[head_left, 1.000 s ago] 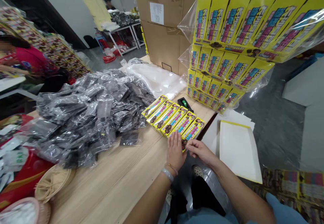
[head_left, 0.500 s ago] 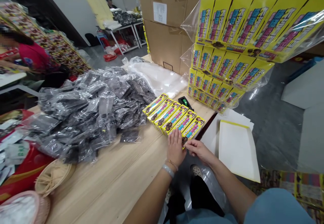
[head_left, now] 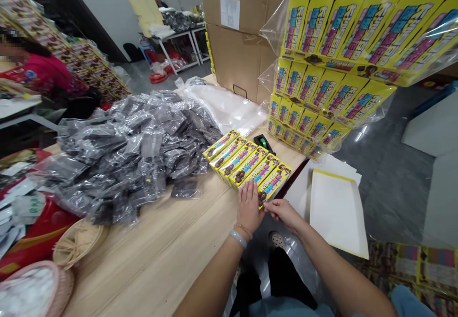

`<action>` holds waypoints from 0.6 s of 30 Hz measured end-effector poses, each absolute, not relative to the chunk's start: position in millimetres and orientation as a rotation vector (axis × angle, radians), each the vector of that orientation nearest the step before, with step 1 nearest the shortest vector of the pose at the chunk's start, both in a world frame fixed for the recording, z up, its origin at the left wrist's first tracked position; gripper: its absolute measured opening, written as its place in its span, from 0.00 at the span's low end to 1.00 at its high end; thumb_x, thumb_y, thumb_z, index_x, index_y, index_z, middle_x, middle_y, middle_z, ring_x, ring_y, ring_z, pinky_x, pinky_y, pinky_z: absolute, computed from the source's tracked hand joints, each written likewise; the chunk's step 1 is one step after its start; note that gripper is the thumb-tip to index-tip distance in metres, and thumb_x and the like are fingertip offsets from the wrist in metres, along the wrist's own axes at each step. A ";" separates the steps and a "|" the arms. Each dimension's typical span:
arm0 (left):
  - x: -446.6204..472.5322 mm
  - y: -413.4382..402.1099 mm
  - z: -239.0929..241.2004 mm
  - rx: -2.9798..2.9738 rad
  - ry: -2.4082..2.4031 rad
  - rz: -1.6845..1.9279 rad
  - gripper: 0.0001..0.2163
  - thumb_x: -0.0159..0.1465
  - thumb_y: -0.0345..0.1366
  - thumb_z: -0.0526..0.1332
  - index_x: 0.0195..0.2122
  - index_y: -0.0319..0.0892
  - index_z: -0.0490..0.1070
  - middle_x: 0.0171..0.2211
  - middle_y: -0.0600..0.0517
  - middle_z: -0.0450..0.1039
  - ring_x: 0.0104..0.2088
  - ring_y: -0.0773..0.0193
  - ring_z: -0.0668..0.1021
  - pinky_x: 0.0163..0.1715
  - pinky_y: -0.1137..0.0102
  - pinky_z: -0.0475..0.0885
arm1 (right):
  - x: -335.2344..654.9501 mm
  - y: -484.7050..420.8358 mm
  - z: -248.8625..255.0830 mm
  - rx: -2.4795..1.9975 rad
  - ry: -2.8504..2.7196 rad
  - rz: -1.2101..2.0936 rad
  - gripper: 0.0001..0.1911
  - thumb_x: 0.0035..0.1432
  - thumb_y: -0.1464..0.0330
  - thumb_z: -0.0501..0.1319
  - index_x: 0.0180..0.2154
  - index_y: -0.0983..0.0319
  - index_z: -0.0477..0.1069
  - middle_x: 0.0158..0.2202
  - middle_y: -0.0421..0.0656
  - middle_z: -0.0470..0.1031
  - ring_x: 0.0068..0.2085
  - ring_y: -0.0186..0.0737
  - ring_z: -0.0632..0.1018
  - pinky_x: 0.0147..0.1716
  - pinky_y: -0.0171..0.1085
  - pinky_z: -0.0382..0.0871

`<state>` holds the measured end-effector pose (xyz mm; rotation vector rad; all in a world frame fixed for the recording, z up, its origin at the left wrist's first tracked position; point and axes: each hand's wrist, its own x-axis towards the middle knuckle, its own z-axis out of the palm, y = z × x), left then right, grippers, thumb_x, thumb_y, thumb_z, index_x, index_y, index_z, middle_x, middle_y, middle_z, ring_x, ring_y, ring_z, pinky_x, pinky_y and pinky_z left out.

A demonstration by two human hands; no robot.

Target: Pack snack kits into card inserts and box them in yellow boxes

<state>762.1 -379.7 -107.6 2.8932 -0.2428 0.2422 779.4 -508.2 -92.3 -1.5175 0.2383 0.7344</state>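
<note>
A row of several yellow printed boxes [head_left: 246, 162] lies side by side near the table's right edge. My left hand [head_left: 249, 207] rests on the near ends of the row, its fingers stretched out and close together. At the near corner of the rightmost box [head_left: 275, 183], my right hand [head_left: 284, 213] has thumb and forefinger pinched together. What those fingertips hold, if anything, is too small to make out. A black tape dispenser with a green roll [head_left: 264, 142] lies just beyond the row.
Grey pieces in clear bags [head_left: 143, 140] form a heap on the left. Plastic-wrapped yellow box packs [head_left: 322, 73] are stacked behind right, beside a large carton [head_left: 236, 54]. An open white tray [head_left: 336, 212] lies right. Baskets [head_left: 77, 243] stand front left; a person [head_left: 46, 76] sits beyond.
The view has shifted slightly. Both hands stay at the near end of the box row, with my right hand still pinched at the corner.
</note>
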 end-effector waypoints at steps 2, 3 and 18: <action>761.9 -379.9 -107.5 2.896 -0.241 0.235 0.30 0.53 0.37 0.53 0.56 0.30 0.48 0.58 0.40 0.48 0.58 0.54 0.50 0.55 0.57 0.50 | 779.6 -510.4 -94.6 -1.561 0.235 0.759 0.19 0.37 0.54 0.61 0.18 0.64 0.65 0.11 0.34 0.58 0.14 0.25 0.57 0.15 0.30 0.47; 761.6 -380.2 -107.3 2.899 -0.241 0.233 0.31 0.52 0.37 0.54 0.56 0.30 0.48 0.58 0.40 0.48 0.59 0.55 0.50 0.55 0.57 0.49 | 779.4 -511.2 -94.8 -1.596 0.230 0.767 0.18 0.38 0.55 0.60 0.18 0.64 0.65 0.11 0.34 0.59 0.14 0.26 0.57 0.16 0.30 0.47; 760.7 -383.7 -106.6 2.927 -0.210 0.224 0.29 0.54 0.35 0.53 0.56 0.30 0.48 0.58 0.41 0.48 0.59 0.56 0.49 0.56 0.58 0.49 | 776.4 -497.1 -101.5 -1.806 0.277 0.446 0.22 0.40 0.50 0.57 0.14 0.61 0.59 0.11 0.35 0.56 0.15 0.29 0.57 0.17 0.32 0.50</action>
